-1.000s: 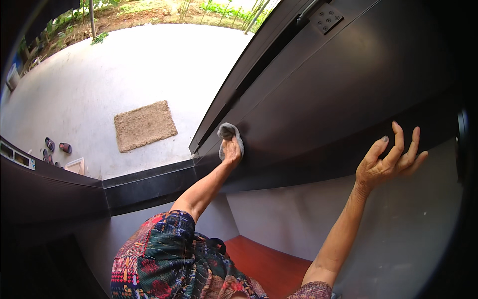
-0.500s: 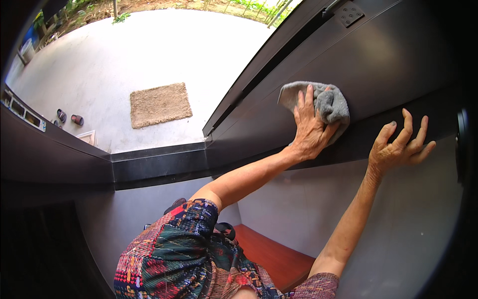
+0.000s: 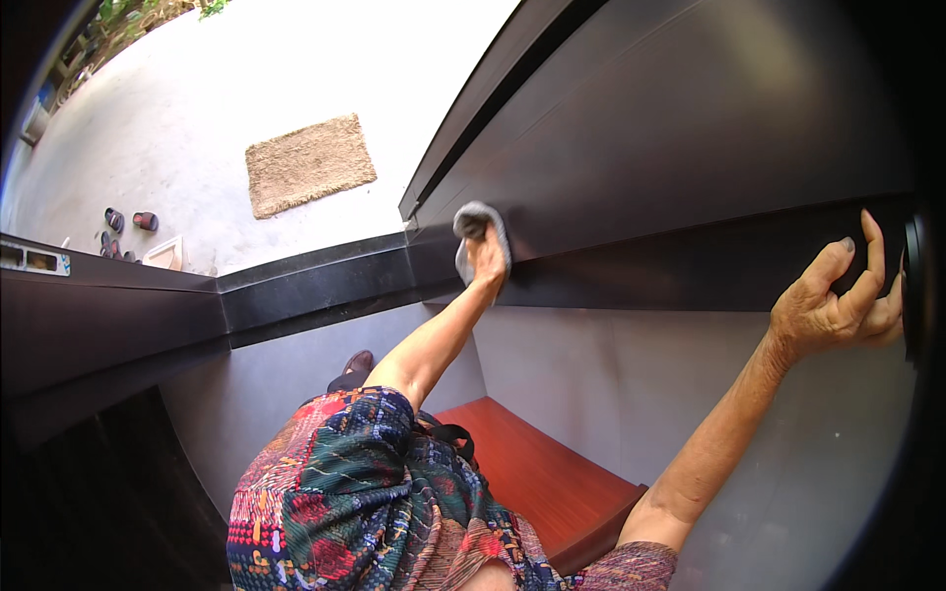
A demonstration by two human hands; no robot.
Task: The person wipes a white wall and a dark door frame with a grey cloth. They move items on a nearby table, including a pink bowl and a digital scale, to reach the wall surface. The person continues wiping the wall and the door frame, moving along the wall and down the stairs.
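My left hand (image 3: 485,261) holds a grey cloth (image 3: 473,213) against the dark door frame (image 3: 572,212), low down by the corner near the threshold. The cloth is bunched around the fingers, which are partly hidden and slightly blurred. At the right, my right hand (image 3: 833,300) is raised in front of the pale wall (image 3: 749,404) and the dark frame. Its thumb and index finger stand apart and nothing shows in it. The other fingertips reach a dark rounded object (image 3: 916,291) at the picture's edge; whether they touch it I cannot tell.
A dark threshold (image 3: 315,286) crosses the doorway. Outside on pale concrete lie a brown mat (image 3: 310,165), several sandals (image 3: 145,221) and a small pale tray (image 3: 165,253). A reddish-brown wooden surface (image 3: 532,473) is beside my body, with a shoe (image 3: 360,361) near the threshold.
My left hand has slid the cloth left along the frame toward the threshold corner. My right hand has moved right toward the dark rounded object. The whole view has shifted.
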